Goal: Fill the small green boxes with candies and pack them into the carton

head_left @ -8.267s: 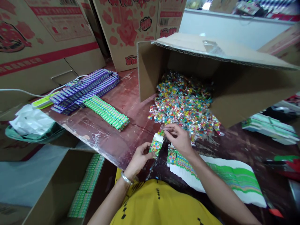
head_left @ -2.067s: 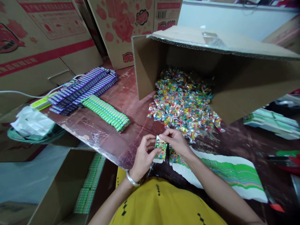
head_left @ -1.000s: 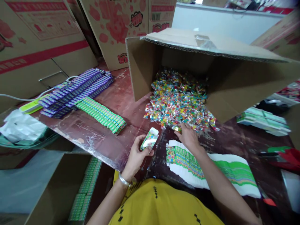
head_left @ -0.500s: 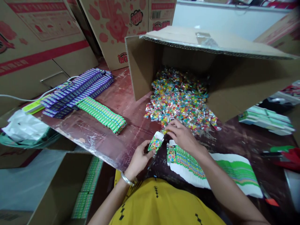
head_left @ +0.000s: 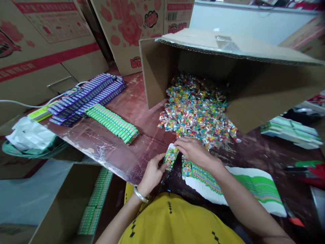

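Note:
My left hand [head_left: 152,173] grips a small green printed carton [head_left: 171,156] by its lower end. My right hand [head_left: 191,150] is pinched at the carton's open white top flap; what its fingers hold is hidden. Just beyond lies a heap of small colourful wrapped candies [head_left: 198,112], spilling from a big cardboard box [head_left: 248,91] lying on its side. A fanned row of flat green carton blanks [head_left: 243,189] lies under my right forearm.
Rows of filled purple cartons [head_left: 86,96] and green cartons [head_left: 114,123] lie on the left of the worn table [head_left: 142,112]. An open box with green cartons [head_left: 95,200] stands below the table edge. Printed shipping boxes [head_left: 45,44] line the back; a white bag [head_left: 29,134] sits left.
One second ago my right hand reached into the candy heap. It has come back to the carton's open top, and my left hand has tilted the carton upright.

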`<state>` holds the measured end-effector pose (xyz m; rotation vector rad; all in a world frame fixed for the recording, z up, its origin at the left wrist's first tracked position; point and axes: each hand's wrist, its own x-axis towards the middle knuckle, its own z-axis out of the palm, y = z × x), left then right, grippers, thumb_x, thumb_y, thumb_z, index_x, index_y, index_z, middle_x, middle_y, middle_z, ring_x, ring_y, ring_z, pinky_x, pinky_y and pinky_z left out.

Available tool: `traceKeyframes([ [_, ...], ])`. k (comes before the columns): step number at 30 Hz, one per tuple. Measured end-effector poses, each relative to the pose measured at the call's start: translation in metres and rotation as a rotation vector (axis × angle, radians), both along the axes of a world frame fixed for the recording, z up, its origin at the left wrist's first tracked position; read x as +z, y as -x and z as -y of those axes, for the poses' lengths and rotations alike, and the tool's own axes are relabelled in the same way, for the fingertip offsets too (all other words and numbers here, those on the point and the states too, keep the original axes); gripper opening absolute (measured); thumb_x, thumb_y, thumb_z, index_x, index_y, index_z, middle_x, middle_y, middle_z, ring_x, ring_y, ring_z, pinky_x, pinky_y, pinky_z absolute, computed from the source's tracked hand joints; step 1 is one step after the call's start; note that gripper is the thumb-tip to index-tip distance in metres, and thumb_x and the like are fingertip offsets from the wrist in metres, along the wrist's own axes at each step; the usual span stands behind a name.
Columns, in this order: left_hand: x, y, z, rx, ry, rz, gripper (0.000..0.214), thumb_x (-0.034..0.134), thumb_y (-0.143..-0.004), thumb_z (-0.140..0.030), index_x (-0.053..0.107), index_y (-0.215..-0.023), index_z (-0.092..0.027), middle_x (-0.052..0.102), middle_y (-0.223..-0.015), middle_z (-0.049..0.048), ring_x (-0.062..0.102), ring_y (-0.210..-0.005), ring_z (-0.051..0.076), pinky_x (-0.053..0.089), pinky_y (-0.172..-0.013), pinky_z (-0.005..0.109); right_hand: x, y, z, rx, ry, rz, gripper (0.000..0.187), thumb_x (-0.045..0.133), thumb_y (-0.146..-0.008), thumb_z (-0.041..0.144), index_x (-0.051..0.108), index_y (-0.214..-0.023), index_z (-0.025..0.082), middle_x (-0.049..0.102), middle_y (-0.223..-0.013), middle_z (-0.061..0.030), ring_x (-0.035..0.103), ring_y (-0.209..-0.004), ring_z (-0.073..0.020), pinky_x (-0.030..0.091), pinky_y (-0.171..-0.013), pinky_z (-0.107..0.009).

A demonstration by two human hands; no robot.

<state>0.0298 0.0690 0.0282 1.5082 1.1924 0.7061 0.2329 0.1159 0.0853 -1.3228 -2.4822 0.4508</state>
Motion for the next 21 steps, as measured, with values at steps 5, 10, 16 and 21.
traceKeyframes([
  [5,0.0033,-0.0037,0.002,-0.003,-0.079,-0.096,0.038,0.056,-0.087,-0.023,0.06,-0.125,-0.023,0.065,-0.12,0.0067,0.062,-0.103,0.021,0.045,-0.092,0.032,-0.0087,0.0038,-0.001,-0.032,-0.017,-0.04,0.013,0.051,-0.092,0.015,0.061,-0.099,0.022,0.066,-0.093,-0.0042,0.06,-0.092,-0.0185,0.043,-0.081,-0.029],
  [10,0.0045,-0.0019,0.0025,0.001,-0.08,-0.102,0.036,0.055,-0.086,-0.02,0.062,-0.121,-0.023,0.066,-0.116,0.0066,0.062,-0.101,0.021,0.045,-0.089,0.031,-0.0077,0.0058,-0.0004,-0.022,0.034,-0.141,0.011,0.054,-0.091,0.016,0.059,-0.098,0.022,0.066,-0.092,-0.0025,0.061,-0.086,-0.0166,0.043,-0.076,-0.027],
  [16,0.0059,0.0002,0.0015,0.006,-0.166,-0.143,0.033,0.054,-0.086,-0.018,0.063,-0.117,-0.024,0.066,-0.108,0.0059,0.06,-0.099,0.023,0.045,-0.089,0.034,-0.0026,-0.0007,-0.0031,-0.036,0.197,-0.226,0.013,0.063,-0.084,0.015,0.057,-0.091,0.023,0.062,-0.078,0.0027,0.058,-0.069,-0.0121,0.041,-0.063,-0.022],
  [21,0.0046,-0.0002,0.001,-0.014,-0.257,-0.26,0.033,0.05,-0.086,-0.015,0.062,-0.116,-0.023,0.065,-0.11,0.0073,0.059,-0.102,0.025,0.044,-0.09,0.035,-0.0041,0.0043,0.0008,-0.012,0.066,-0.041,0.015,0.058,-0.085,0.01,0.055,-0.093,0.022,0.064,-0.087,-0.0021,0.058,-0.085,-0.0175,0.039,-0.07,-0.025],
])
